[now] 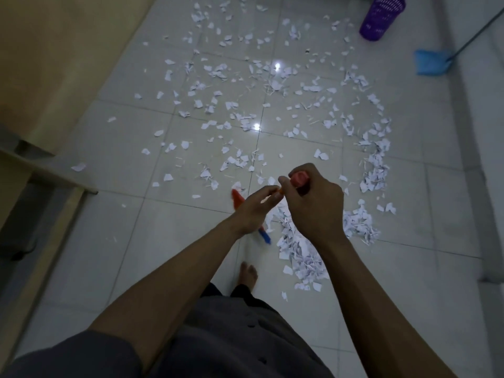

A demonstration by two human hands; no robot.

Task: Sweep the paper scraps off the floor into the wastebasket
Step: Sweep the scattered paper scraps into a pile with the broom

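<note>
Broom (236, 199) held two-handed: right hand (313, 205) grips the orange handle top, left hand (255, 211) curls just below. Paper scraps (300, 241) heaped beside it; purple wastebasket (381, 19) well apart, far corner.

Dim room, likely a home, glossy white tiled floor (131, 241), purple plastic wastebasket (381, 19), blue dustpan (431, 62)
</note>
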